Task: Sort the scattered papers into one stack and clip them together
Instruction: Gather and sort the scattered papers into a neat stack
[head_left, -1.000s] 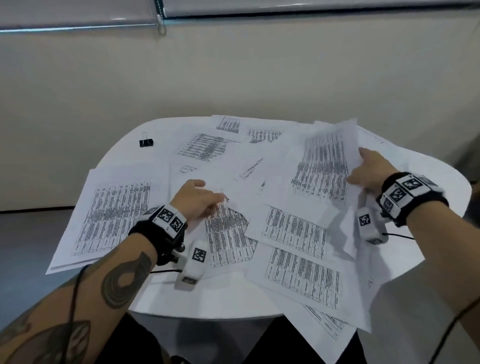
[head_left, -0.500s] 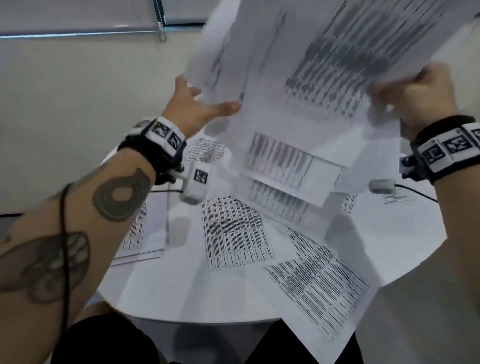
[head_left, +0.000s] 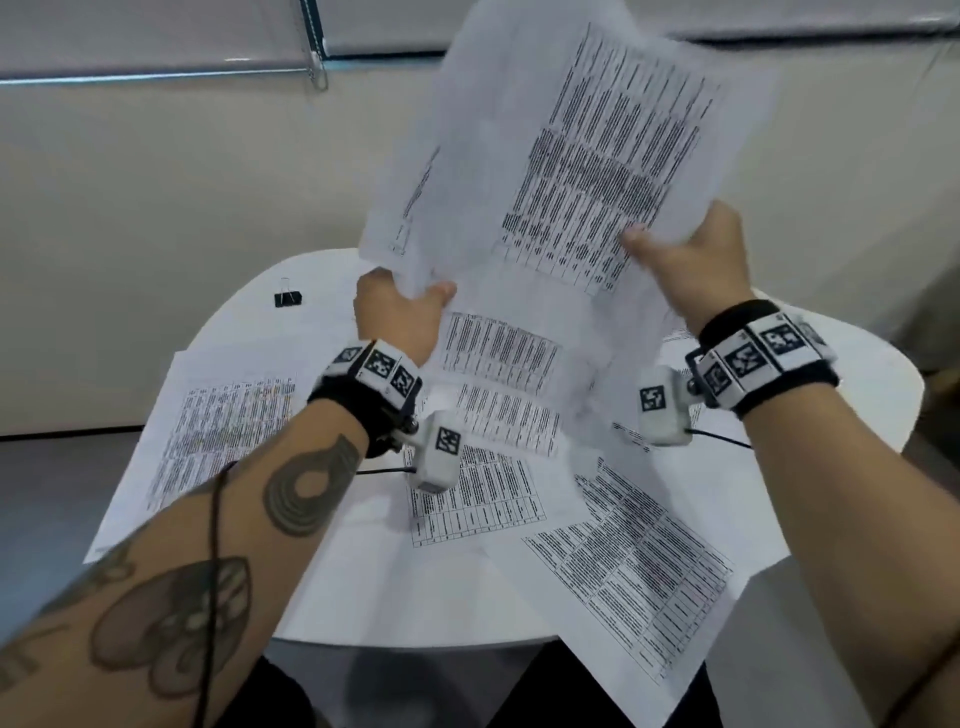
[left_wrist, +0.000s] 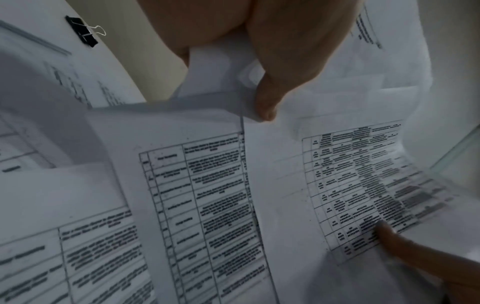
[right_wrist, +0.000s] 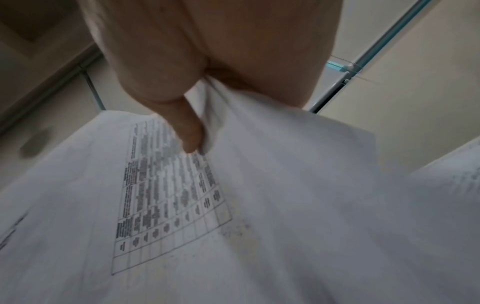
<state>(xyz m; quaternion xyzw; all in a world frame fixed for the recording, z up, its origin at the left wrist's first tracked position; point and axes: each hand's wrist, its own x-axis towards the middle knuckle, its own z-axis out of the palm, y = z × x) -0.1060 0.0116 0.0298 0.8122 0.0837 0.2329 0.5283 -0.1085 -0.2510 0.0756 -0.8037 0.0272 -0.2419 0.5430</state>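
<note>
While raised off the round white desk (head_left: 332, 571), loose bundle of white printed table sheets (head_left: 582, 171) pinched at lower edge, left hand (head_left: 397, 317) and right hand (head_left: 691, 260) fingers clamped on it. More printed sheets (head_left: 223, 441) scattered below; black binder clip (head_left: 288, 299) far left.

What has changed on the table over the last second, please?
Both hands, which lay flat on the spread sheets, have gathered a bundle of papers and lifted it off the table; the left hand grips its lower left edge, the right hand its right edge. The binder clip and the sheet at the left stayed put.
</note>
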